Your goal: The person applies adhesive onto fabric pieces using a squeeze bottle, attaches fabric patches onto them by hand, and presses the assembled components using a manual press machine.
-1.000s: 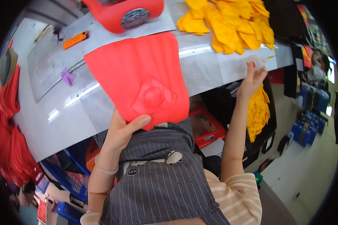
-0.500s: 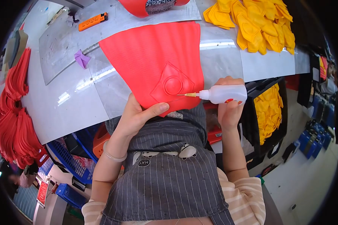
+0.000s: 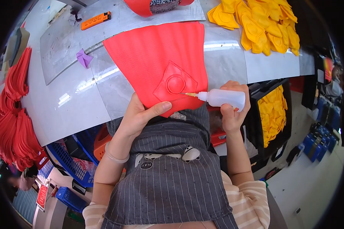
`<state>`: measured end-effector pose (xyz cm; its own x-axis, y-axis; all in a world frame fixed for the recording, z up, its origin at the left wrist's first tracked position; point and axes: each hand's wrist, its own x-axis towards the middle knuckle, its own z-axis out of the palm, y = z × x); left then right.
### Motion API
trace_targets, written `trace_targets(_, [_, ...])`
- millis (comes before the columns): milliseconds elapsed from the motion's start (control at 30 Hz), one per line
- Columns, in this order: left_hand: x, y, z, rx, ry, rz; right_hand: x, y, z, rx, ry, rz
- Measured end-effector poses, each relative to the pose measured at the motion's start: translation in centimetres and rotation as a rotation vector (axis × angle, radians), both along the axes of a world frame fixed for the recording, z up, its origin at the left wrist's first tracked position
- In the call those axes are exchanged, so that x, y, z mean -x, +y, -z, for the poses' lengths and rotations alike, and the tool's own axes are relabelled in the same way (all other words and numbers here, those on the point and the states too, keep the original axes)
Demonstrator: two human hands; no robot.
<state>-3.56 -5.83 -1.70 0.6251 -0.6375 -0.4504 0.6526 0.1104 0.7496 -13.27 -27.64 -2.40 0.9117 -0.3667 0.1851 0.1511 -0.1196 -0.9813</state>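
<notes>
My left hand [image 3: 143, 115] grips the near edge of a red pleated sheet [image 3: 156, 49], thumb on top and fingers hidden underneath. Raised on the sheet is a red diamond-shaped emblem with a round ring [image 3: 176, 84] in its middle. In my right hand [image 3: 235, 110] is a translucent white squeeze bottle [image 3: 226, 100], lying nearly level. Its thin needle tip points left and ends at the lower right of the ring. Whether any liquid comes out is too fine to see.
Yellow padded pieces [image 3: 258, 26] pile up at the table's far right, and more yellow pieces [image 3: 272, 116] fill a black bin. An orange box cutter [image 3: 96, 20] and purple scrap [image 3: 83, 58] lie at left. Red strips [image 3: 17, 133] hang beyond the left edge.
The needle tip has shifted slightly left and up, closer to the ring. My right thumb now sits lower on the bottle. My left hand stays nearly still on the sheet.
</notes>
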Motion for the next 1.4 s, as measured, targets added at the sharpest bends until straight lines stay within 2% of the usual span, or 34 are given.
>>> trace_targets(67, [-0.2, 0.1, -0.1, 0.007, 0.03, 0.021, 0.0, 0.0, 0.0, -0.051, 0.05, 0.045])
trace_targets(167, [-0.2, 0.2, 0.2, 0.029, 0.066, -0.005, 0.6, -1.7, 1.3, -0.302, 0.086, 0.07])
trace_targets(267, [-0.1, 0.3, 0.7, 0.06, 0.126, -0.072, 0.8, -4.7, 1.0, -0.231, 0.136, 0.031])
trace_targets(333, [-0.3, 0.6, 0.7, 0.104, 0.206, -0.058, 0.5, -6.8, 0.4, -0.075, 0.097, 0.055])
trace_targets(400, [-0.5, 0.9, 0.6, 0.147, 0.251, -0.066, 0.1, -7.8, -0.9, -0.116, 0.131, 0.257])
trace_targets(433, [-0.4, 0.9, 0.7, 0.171, 0.254, -0.079, 0.3, -9.6, -0.6, -0.027, 0.132, 0.264])
trace_targets(567, [-0.1, 1.9, 1.5, 0.265, 0.298, -0.076, 0.0, -14.7, 1.3, 0.23, 0.066, 0.567])
trace_targets(633, [0.1, 2.0, 1.6, 0.31, 0.3, -0.053, -0.3, -16.0, 2.5, 0.292, 0.052, 0.697])
trace_targets(733, [0.4, 2.2, 2.0, 0.301, 0.299, -0.043, -0.3, -16.8, 4.3, 0.25, 0.047, 0.725])
trace_targets(767, [0.5, 2.2, 2.0, 0.286, 0.296, -0.046, -0.3, -16.5, 4.9, 0.413, -0.012, 0.822])
trace_targets(867, [0.5, 2.4, 2.0, 0.282, 0.305, -0.042, 0.2, -13.8, 5.0, 0.743, 0.039, 1.178])
trace_targets(933, [0.4, 2.1, 1.7, 0.313, 0.321, -0.059, -1.4, -11.1, 4.5, 0.638, -0.06, 0.942])
trace_targets(1000, [0.6, 1.9, 1.5, 0.307, 0.317, -0.061, -5.3, -7.5, 1.3, 0.766, -0.012, 0.591])
trace_targets(1033, [0.6, 1.9, 1.5, 0.293, 0.298, -0.064, -7.3, -6.6, 0.2, 0.742, 0.0, 0.38])
trace_targets(1200, [1.1, 2.0, 1.0, 0.343, 0.304, -0.089, -14.7, -7.0, 0.9, 1.106, 0.059, 0.184])
trace_targets(1233, [1.3, 2.0, 0.9, 0.389, 0.334, -0.09, -15.0, -7.5, 0.8, 1.067, 0.183, 0.118])
trace_targets(1400, [1.6, 2.4, 1.4, 0.467, 0.39, -0.066, -12.5, -7.9, -2.4, 0.943, 0.242, 0.128])
